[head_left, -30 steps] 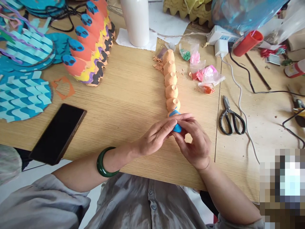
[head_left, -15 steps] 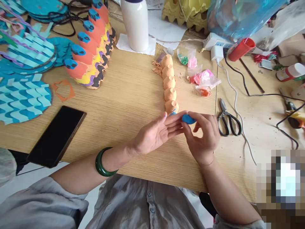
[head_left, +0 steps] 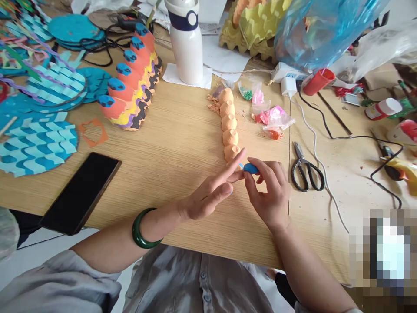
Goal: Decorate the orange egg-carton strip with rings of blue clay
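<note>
Between the thumb and fingers of my right hand (head_left: 269, 187) is a small flat piece of blue clay (head_left: 250, 168). My left hand (head_left: 210, 193) is held edge-on with its fingers stretched out, their tips close to the blue clay. Just beyond my hands, a row of orange clay-covered bumps (head_left: 230, 122) runs away from me, its near end partly hidden by my left fingers. A bit of blue shows at that near end. Farther left stands a painted row of orange bumps (head_left: 122, 93) with blue spots and yellow, purple and black edges.
Black-handled scissors (head_left: 306, 169) lie right of my right hand. A phone (head_left: 81, 191) rests at the left front. Small clay bags (head_left: 273, 116), a white bottle (head_left: 187, 48), cables, a power strip (head_left: 286, 71) and blue paper pieces (head_left: 42, 143) surround the work area.
My left hand has turned from palm-up to edge-on, its thumb now nearer me. My right hand, still pinching the blue clay, has shifted slightly left. The whole view has tilted a little upward.
</note>
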